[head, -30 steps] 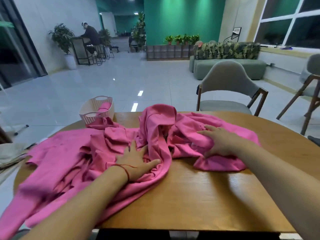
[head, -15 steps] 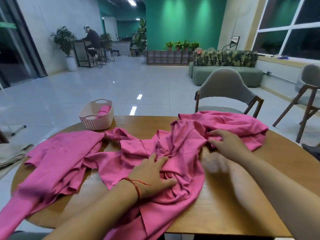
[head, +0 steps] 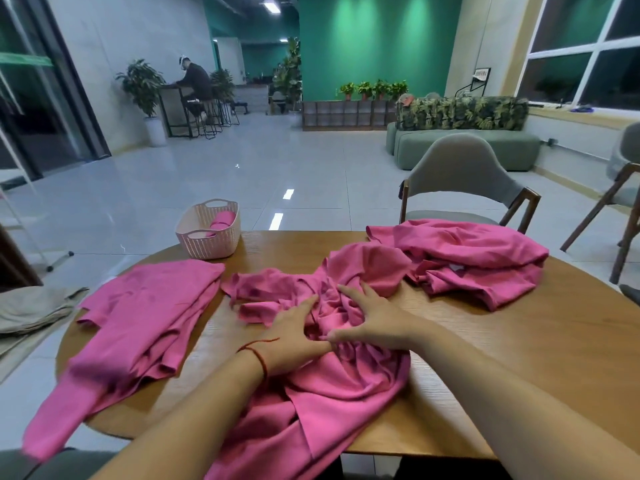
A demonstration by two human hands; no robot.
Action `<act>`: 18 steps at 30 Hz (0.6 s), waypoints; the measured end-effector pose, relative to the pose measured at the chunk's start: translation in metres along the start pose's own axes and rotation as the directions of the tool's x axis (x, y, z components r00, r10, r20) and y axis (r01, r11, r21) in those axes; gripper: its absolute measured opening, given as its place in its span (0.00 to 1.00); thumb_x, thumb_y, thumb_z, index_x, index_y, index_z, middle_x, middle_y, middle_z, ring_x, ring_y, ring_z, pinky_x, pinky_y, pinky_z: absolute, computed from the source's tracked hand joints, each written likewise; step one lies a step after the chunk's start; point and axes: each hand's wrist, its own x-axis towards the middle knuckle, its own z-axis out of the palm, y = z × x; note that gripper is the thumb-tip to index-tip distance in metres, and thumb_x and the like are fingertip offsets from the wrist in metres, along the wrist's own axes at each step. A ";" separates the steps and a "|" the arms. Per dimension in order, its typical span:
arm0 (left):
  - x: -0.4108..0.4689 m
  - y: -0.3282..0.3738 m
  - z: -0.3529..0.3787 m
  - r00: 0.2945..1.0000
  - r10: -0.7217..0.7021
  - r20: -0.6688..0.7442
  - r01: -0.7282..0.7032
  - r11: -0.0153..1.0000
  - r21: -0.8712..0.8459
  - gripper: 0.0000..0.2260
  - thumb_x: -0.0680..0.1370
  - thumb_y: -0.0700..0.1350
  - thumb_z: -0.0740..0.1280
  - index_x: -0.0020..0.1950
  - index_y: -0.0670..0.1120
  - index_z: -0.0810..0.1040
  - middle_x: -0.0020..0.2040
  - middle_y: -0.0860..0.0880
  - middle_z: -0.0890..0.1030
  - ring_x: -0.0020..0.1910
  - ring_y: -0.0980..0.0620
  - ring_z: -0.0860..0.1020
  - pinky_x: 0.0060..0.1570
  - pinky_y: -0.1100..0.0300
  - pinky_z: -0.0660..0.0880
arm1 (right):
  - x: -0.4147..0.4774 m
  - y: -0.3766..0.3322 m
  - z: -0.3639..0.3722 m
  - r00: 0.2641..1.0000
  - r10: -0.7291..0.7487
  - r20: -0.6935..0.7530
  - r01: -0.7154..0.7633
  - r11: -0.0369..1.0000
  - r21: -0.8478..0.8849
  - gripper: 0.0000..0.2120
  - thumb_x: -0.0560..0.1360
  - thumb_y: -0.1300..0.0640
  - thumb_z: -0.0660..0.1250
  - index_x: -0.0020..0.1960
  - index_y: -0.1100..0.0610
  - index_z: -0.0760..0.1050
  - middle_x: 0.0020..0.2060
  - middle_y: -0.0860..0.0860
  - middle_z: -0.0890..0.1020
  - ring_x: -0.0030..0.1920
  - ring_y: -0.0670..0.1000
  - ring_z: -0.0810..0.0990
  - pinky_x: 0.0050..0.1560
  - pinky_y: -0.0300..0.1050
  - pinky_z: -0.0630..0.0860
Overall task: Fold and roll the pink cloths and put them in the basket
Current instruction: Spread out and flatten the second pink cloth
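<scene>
Pink cloth lies beneath left hand, right hand.

The crumpled cloth at lower centre, the left cloth and the right cloth are all showing plain hot pink. The basket is showing pale cream with a woven lattice, a pink roll glowing inside it. The table is displaying warm brown woodgrain. A red string is ringing the left wrist. At upper right, the sofa back is wearing a green leaf print.
</scene>
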 end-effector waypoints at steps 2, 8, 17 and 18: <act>-0.006 0.008 0.006 0.996 0.041 0.075 -0.015 0.948 -0.316 0.48 0.65 0.56 0.72 0.82 0.66 0.53 0.71 0.44 0.78 0.68 0.51 0.78 0.70 0.53 0.73 | 0.003 0.002 0.019 0.996 -0.006 -0.090 0.009 0.999 0.034 0.50 0.66 0.19 0.68 0.82 0.28 0.52 0.87 0.50 0.46 0.85 0.58 0.51 0.83 0.61 0.54; -0.018 0.027 0.016 0.989 0.144 -0.032 -0.130 0.748 -0.651 0.53 0.70 0.40 0.76 0.86 0.57 0.47 0.81 0.58 0.61 0.70 0.67 0.73 0.68 0.59 0.75 | 0.004 -0.020 0.048 0.955 -0.010 -0.296 0.145 0.886 0.439 0.30 0.83 0.33 0.58 0.83 0.37 0.60 0.86 0.47 0.53 0.81 0.38 0.49 0.75 0.29 0.50; -0.049 0.045 -0.089 0.921 0.284 -0.269 -0.353 0.899 -0.260 0.49 0.72 0.44 0.74 0.82 0.70 0.49 0.74 0.54 0.70 0.61 0.55 0.81 0.67 0.59 0.75 | 0.022 -0.122 0.018 0.853 -0.084 -0.514 0.455 0.602 0.657 0.25 0.85 0.37 0.60 0.81 0.36 0.63 0.80 0.38 0.66 0.78 0.35 0.63 0.81 0.45 0.59; -0.050 0.042 -0.108 0.912 0.311 -0.267 -0.373 0.899 -0.229 0.49 0.71 0.42 0.72 0.82 0.71 0.50 0.75 0.54 0.72 0.54 0.50 0.83 0.62 0.55 0.79 | 0.028 -0.137 0.012 0.847 -0.111 -0.519 0.482 0.572 0.664 0.27 0.83 0.36 0.61 0.81 0.37 0.64 0.80 0.39 0.66 0.78 0.35 0.64 0.80 0.43 0.60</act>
